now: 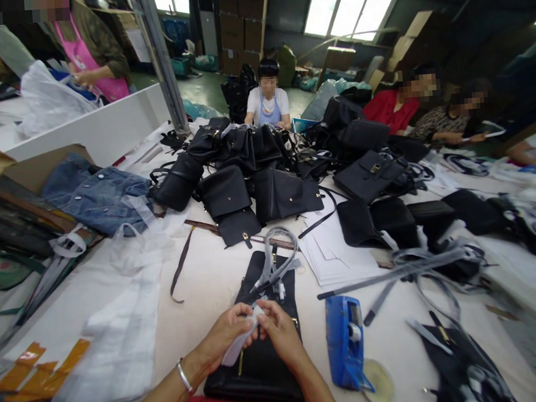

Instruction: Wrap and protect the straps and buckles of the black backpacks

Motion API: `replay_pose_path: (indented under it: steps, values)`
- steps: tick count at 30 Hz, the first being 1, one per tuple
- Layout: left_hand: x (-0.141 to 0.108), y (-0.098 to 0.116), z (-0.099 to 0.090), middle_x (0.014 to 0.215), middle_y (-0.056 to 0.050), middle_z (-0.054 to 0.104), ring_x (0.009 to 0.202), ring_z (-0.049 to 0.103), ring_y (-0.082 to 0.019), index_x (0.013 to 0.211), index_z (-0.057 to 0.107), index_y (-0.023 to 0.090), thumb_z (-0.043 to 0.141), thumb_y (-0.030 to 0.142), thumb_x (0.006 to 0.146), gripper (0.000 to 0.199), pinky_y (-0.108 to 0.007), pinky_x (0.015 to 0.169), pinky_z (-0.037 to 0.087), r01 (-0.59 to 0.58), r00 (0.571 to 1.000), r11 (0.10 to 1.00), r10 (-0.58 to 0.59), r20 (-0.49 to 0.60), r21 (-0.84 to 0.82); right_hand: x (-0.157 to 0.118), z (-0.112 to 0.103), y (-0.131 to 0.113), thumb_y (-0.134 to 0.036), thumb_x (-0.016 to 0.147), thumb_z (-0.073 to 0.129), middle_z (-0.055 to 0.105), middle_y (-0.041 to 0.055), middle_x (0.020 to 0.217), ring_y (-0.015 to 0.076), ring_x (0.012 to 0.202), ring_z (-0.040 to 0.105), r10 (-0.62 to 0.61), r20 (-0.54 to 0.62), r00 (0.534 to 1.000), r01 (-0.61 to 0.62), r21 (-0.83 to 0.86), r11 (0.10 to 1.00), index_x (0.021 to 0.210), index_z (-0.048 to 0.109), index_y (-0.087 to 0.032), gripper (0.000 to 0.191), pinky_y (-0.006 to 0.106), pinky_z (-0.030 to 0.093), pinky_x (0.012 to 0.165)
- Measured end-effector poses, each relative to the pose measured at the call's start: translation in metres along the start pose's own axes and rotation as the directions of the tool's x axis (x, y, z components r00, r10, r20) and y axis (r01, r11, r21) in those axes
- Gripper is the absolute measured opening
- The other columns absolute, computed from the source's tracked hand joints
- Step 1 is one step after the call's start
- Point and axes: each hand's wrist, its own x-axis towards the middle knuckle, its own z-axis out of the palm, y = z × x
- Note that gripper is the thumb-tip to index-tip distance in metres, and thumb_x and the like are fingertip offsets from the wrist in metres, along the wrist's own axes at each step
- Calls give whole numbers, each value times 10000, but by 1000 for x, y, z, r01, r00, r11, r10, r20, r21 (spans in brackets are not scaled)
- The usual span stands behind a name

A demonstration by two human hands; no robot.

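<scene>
A black bag [271, 372] lies on the table right in front of me, with a gold zip on its near part. Above it, my left hand [229, 332] and my right hand [279, 329] meet, fingertips pinched together. Between them is a strip of thin white wrapping [239, 344], which hangs down past my left fingers. Just beyond my fingertips, a looped strap in clear plastic wrap [282, 233] rests on the far end of the bag. What exactly lies under my fingertips is partly hidden.
A blue tape dispenser [344, 342] stands to the right, near wrapped straps [392, 272]. Black bags [277, 194] are piled across the table's far side. A denim jacket [97, 191] and white plastic sheeting [111, 322] lie left. Several people sit or stand around.
</scene>
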Motion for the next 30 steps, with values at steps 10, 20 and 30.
replay_pose_path:
  steps: [10, 20, 30]
  values:
    - [2, -26, 0, 633, 30, 627, 508, 544, -88, 923, 418, 202, 599, 342, 813, 254, -185, 488, 390, -174, 964, 945, 221, -146, 278, 11, 32, 25, -460, 837, 511, 608, -12, 664, 123, 499, 539, -90, -201, 975, 34, -266, 963, 939, 571, -196, 289, 229, 407, 478]
    - [-25, -7, -9, 806, -103, 690, 627, 626, -149, 994, 530, 113, 524, 540, 837, 455, -263, 580, 470, 67, 998, 978, -64, -25, 198, 2, 30, 14, -443, 832, 505, 641, 17, 741, 157, 628, 586, -239, -267, 934, 88, -476, 875, 911, 597, -197, 275, 253, 439, 564]
    - [-50, 1, -22, 857, -105, 674, 756, 615, -165, 1034, 651, 100, 562, 451, 858, 403, -292, 718, 476, 72, 996, 997, -71, 48, -17, -26, 60, 38, -489, 802, 569, 646, 75, 905, 163, 687, 614, -25, -218, 976, 13, -56, 998, 1081, 528, -160, 433, 281, 506, 579]
